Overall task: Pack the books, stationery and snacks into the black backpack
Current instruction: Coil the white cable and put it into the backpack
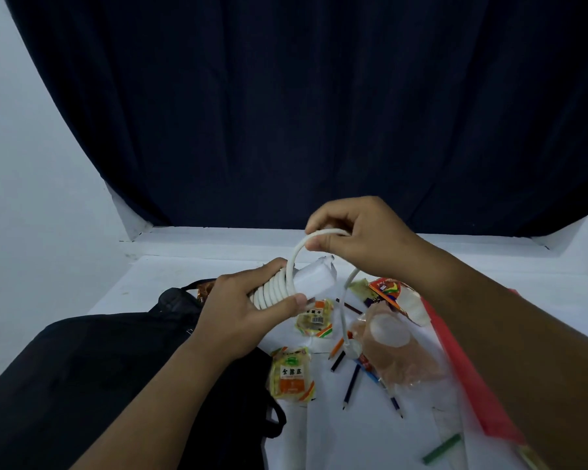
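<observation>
While the black backpack (92, 371) is lying at the near left of the table (143, 286), the person is winding a white cable (297, 256) round a white charger block (314, 283), evidently to bundle it for packing. The left hand (241, 307) is holding block and finished coils (272, 290) together, its grip clamped on them with the thumb pressing the front. The right hand (357, 235), raised above, is pinching the loose loop, its grip closed on the cable. The free end is hanging down to a small white plug (352, 349) just above the clutter.

To do this step well, each new turn probably needs laying snug beside the last under light tension, with the left thumb pinning it, so that the coils are not springing off.

Nearest on the right of the table, a green stick (442, 447) is lying alone; beyond it are pencils (352, 385), a yellow snack packet (291, 374), a clear bag (398, 347) and a red folder (469, 371). Farther off, a second yellow packet (314, 322) and a red-and-white snack wrapper (396, 296) are lying beneath the hands. None of these is in the backpack yet, though something orange (204, 291) is showing at its far opening.

Behind the white-covered table, a white ledge (218, 237) is running along the wall, and a dark curtain (286, 96) is filling the background between pale walls (21, 164).
</observation>
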{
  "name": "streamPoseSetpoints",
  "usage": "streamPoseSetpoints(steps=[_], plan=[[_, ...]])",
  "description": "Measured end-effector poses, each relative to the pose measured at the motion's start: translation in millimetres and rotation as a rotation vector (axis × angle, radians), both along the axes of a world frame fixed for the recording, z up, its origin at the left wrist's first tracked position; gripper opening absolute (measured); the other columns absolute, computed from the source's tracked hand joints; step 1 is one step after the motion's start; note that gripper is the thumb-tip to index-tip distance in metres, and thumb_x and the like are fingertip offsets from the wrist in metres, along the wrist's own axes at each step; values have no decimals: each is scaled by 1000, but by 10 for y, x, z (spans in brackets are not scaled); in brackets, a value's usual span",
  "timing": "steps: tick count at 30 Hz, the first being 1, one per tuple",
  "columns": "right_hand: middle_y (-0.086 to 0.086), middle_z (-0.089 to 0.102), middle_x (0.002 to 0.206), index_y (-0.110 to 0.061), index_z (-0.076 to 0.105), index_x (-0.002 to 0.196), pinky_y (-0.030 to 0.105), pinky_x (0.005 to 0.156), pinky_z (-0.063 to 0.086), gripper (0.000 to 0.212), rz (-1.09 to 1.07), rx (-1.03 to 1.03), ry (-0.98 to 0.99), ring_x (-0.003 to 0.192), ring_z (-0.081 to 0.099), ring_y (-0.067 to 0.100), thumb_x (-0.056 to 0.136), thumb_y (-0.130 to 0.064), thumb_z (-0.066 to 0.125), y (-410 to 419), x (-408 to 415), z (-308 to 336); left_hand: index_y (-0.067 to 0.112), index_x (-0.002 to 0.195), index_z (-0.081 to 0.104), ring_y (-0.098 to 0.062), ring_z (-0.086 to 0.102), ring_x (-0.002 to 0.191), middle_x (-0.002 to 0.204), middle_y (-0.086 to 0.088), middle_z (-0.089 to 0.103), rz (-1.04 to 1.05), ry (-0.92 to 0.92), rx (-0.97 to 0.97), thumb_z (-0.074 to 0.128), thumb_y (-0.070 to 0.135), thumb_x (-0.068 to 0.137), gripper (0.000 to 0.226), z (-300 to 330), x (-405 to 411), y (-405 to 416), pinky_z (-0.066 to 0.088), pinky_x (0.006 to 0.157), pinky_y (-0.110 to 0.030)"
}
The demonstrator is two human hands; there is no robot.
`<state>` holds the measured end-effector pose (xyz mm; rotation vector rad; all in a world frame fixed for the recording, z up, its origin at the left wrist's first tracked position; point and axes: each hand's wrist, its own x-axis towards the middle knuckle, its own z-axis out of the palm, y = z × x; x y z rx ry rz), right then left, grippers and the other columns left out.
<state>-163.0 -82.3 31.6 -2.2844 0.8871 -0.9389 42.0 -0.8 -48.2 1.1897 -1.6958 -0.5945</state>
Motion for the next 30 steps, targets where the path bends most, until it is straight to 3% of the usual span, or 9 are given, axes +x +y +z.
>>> streamPoseSetpoints(steps=[2, 4, 8, 11, 17, 21, 23, 27, 30], plan=[[11, 67, 75, -20, 75, 85, 30, 61, 50, 12, 14, 155, -107, 62, 57, 13, 78, -25, 83, -53, -24, -80, 33, 111, 72, -29, 67, 100, 106, -6, 73, -70, 116, 22, 76, 39, 80, 32, 12, 0, 16, 56, 86, -51], [26, 64, 79, -11, 74, 89, 29, 57, 47, 15, 27, 308, -201, 62, 52, 23, 80, -20, 81, -92, -42, -185, 25, 120, 72, -24, 68, 106, 112, -6, 73, -123, 203, 51, 74, 36, 79, 42, 13, -14, 22, 56, 84, -37], [13, 66, 76, -1, 69, 102, 29, 56, 45, 12, 74, 473, -289, 56, 51, 19, 94, -8, 66, -84, -89, -417, 13, 126, 67, -16, 70, 100, 107, -1, 75, -139, 366, 75, 63, 37, 81, 51, 19, -77, 23, 52, 80, -23], [13, 64, 79, -3, 68, 107, 29, 56, 47, 16, 103, 532, -311, 55, 51, 19, 95, -14, 65, -20, -93, -524, 23, 115, 72, -18, 68, 89, 97, -3, 73, -123, 439, 84, 58, 40, 86, 36, 29, -104, 10, 54, 75, -31], [5, 65, 76, -25, 60, 113, 26, 52, 45, 15, 57, 487, -91, 57, 57, 21, 101, -18, 56, 29, -95, -568, 34, 143, 50, -19, 66, 115, 128, -1, 67, -107, 427, 170, 50, 41, 94, 49, -18, -121, -37, 54, 91, -33], [5, 64, 76, -34, 56, 125, 25, 56, 48, 29, 44, 495, -26, 63, 62, 22, 102, -16, 54, 58, -155, -593, 30, 139, 55, -21, 66, 108, 122, -5, 69, -122, 422, 162, 50, 39, 96, 44, -16, -127, -54, 53, 91, -38], [9, 62, 76, -33, 56, 130, 32, 64, 56, 35, 72, 589, -76, 66, 62, 26, 101, -13, 55, 66, -185, -632, 29, 136, 58, -23, 66, 101, 117, -8, 70, -92, 455, 151, 50, 37, 98, 40, -7, -107, -56, 55, 90, -44], [7, 61, 72, -27, 65, 113, 37, 65, 55, 19, 44, 560, -25, 61, 58, 21, 99, -16, 59, 47, -235, -703, 34, 127, 63, -29, 65, 94, 110, -13, 70, -34, 503, 159, 52, 38, 100, 30, 16, -94, -40, 52, 90, -66], [-1, 64, 70, -33, 68, 104, 38, 65, 51, 15, -29, 455, 41, 62, 57, 17, 95, -22, 66, 10, -267, -676, 32, 124, 64, -32, 65, 91, 105, -13, 70, 24, 453, 155, 56, 40, 98, 29, 14, -99, -43, 52, 85, -70]])
